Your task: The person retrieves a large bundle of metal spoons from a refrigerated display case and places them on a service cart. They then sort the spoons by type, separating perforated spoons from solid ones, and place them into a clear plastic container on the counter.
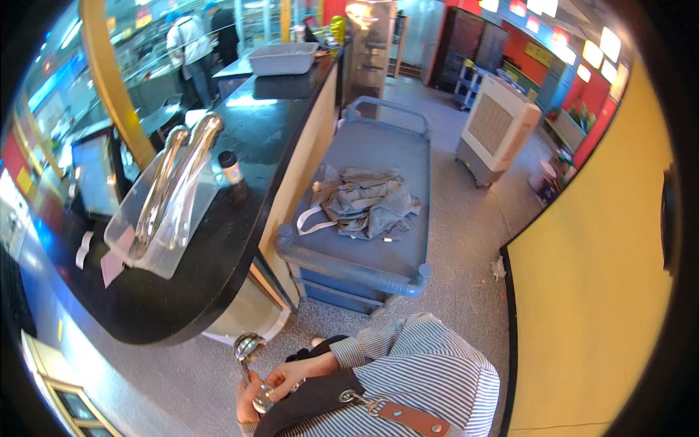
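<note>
My left hand is closed around the handle of a shiny metal ladle or scoop, its round bowl pointing up and away from me. My right hand holds a second rounded metal utensil close beside it, partly covered by the fingers. Both hands are low in front of my dark apron. On the black counter a clear plastic container holds several long metal utensils, leaning in it. A small jar with a black cap stands beside the container.
A blue-grey cart with crumpled grey cloth stands alongside the counter. A grey tub sits at the counter's far end. An air cooler stands beyond the cart, and a yellow wall is at the right. Two people are behind glass.
</note>
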Motion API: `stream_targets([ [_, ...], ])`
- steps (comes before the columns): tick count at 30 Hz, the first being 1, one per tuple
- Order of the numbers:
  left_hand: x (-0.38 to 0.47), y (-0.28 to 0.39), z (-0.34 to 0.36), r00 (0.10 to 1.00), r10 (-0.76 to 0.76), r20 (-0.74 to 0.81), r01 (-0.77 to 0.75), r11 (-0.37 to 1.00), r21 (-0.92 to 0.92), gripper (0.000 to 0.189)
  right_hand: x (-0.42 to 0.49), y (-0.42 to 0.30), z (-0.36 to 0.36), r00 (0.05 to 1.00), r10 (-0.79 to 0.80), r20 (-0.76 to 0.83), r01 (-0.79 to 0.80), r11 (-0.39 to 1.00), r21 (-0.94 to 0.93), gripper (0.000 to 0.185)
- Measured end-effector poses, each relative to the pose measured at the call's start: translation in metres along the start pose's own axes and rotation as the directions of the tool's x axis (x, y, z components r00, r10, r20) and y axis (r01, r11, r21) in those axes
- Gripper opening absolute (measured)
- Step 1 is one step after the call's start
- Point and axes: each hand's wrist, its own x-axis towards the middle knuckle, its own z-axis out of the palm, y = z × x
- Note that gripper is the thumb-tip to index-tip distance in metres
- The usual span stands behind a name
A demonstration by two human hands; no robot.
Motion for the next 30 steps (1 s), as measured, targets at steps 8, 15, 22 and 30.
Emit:
stream_targets([
  [8, -0.002, 0.044, 0.015, 0.995, 0.090, 0.034, -0.096, 0.971, 0.220, 0.038, -0.014, -0.021, -0.019, 0.964, -0.089, -0.250, 0.207, 0.843, 0.497, 0.034],
  [15, -0.005, 0.030, 0.000, 0.976, 0.056, 0.212, -0.086, 0.987, 0.135, 0.041, -0.033, -0.062, -0.031, 0.893, -0.253, -0.372, 0.427, 0.736, 0.526, 0.036],
  [22, 0.012, 0.038, 0.024, 0.925, 0.016, 0.380, -0.151, 0.933, 0.326, 0.035, -0.013, -0.087, -0.058, 0.891, -0.249, -0.380, 0.421, 0.767, 0.484, 0.031],
  [30, 0.027, 0.031, 0.019, 0.952, 0.009, 0.307, -0.111, 0.943, 0.314, 0.027, -0.020, -0.082, -0.053, 0.910, -0.207, -0.358, 0.398, 0.672, 0.624, 0.030],
])
